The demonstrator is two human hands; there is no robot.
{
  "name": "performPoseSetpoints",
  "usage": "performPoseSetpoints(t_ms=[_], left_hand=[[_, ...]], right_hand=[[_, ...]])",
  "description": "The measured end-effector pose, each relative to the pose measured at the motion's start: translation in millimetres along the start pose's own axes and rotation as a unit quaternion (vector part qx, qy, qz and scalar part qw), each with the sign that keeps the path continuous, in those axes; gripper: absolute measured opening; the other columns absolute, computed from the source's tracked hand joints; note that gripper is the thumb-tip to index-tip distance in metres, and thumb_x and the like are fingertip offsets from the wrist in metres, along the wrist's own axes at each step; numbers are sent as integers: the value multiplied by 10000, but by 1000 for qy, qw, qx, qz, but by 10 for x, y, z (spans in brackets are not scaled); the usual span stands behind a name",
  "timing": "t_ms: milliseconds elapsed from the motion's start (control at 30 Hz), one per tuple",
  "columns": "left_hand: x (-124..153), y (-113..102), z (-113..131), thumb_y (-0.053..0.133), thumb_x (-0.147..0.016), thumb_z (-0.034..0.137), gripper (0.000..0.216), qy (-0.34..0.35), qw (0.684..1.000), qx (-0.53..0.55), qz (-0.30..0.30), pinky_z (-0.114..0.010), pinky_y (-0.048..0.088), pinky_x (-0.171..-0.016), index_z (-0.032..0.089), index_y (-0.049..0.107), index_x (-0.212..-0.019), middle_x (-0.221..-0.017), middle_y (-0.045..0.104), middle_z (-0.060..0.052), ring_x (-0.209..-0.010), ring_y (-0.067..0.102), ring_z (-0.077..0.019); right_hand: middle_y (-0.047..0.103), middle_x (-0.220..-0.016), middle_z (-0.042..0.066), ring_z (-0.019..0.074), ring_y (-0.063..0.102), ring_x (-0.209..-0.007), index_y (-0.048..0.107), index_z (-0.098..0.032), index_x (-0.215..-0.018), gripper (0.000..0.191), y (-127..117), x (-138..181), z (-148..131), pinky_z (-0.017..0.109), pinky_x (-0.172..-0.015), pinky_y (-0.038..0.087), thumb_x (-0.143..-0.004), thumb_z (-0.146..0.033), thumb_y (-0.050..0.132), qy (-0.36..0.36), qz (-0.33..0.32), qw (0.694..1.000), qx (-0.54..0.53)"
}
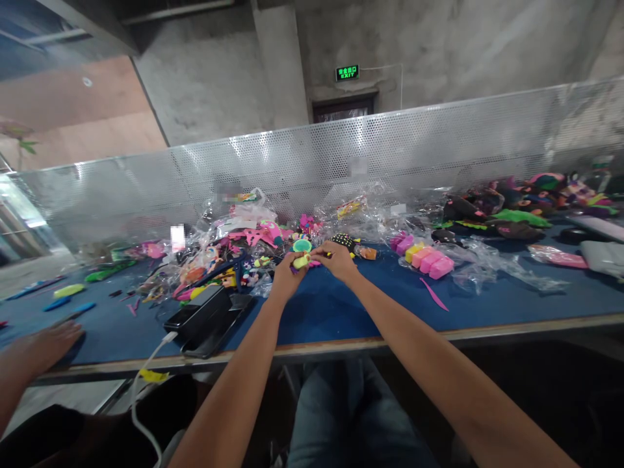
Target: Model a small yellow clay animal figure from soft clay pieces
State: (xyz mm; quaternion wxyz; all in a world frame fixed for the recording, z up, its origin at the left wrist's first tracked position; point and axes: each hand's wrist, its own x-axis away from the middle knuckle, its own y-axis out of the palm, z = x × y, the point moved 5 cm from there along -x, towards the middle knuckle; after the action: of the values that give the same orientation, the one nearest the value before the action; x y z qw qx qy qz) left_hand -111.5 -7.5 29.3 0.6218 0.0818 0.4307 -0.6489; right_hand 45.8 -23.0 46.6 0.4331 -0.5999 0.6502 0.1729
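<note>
Item: one small yellow-green piece [302,261], held above the tabletop [331,318], in front of my body. A round teal thing [302,246] sits just behind it; whether the two touch, I cannot tell.

Hold: my left hand [287,278] has its fingers curled around the piece, thumb and fingertips closed on its sides. My right hand [338,261] has its fingers drawn together, tips at the piece's right end; whether they grip it or merely touch, I cannot tell.

Handling, by my judgement: very light; soft, probably foam or clay, easily dented; little slip expected. Best taken by the sides, lightly, with the pads, leaving the near face free.

Writing: green-lit exit sign [347,73] on the wall, "安全出口" above "EXIT". Printed clear bag [351,207], yellow and red, lettering too small to read. White label [398,209] on the wrappings, illegible. Dark piece [514,230] at the right, pink marks, unreadable. Brands: none I can make out.
</note>
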Motion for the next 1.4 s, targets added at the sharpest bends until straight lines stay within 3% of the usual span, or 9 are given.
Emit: performPoseSetpoints(t_ms=[367, 700, 867, 1033, 1400], left_hand=[[7, 1, 10, 617, -741, 270, 311, 17, 1000, 2, 2, -322, 457, -818, 164, 630, -1033, -996, 670, -75, -885, 606, -194], [-7, -46, 22, 589, -741, 285, 299, -7, 997, 72, 33, -277, 449, -704, 156, 613, -1010, -961, 644, -70, -819, 578, -179], [2, -28, 30, 573, -754, 263, 290, 1, 998, 62, 15, -261, 449, -672, 162, 594, -1025, -989, 632, -69, -805, 581, -170], [-6, -3, 3, 581, -754, 256, 291, 17, 998, 60, 9, -289, 466, -752, 168, 597, -1031, -1022, 637, -76, -890, 594, -188], [-3, -4, 10, 572, -752, 221, 299, 27, 998, 50, 15, -313, 486, -792, 177, 617, -1045, -1010, 652, -70, -894, 609, -185]], right_hand=[[634, -741, 29, 148, 565, -703, 741, -216, -790, 230, 14, 2, 6, 269, -664, 418, -800, -414, 624, -17, 8, 1000, -8], [575, -738, 19, 126, 527, -661, 702, -193, -910, 158, -27, 20, -92, 249, -642, 430, -812, -254, 594, -54, 32, 997, 48], [586, -700, 1, 120, 521, -647, 651, -175, -833, 140, -27, 18, -51, 247, -642, 430, -812, -277, 557, 3, 40, 999, 5], [536, -654, -23, 108, 490, -593, 588, -175, -791, 196, 4, 12, 12, 240, -576, 427, -766, -368, 608, 60, 28, 996, -61], [510, -634, -31, 108, 473, -595, 558, -179, -755, 230, 23, 10, 15, 249, -604, 413, -742, -399, 626, 47, 17, 998, -42]])
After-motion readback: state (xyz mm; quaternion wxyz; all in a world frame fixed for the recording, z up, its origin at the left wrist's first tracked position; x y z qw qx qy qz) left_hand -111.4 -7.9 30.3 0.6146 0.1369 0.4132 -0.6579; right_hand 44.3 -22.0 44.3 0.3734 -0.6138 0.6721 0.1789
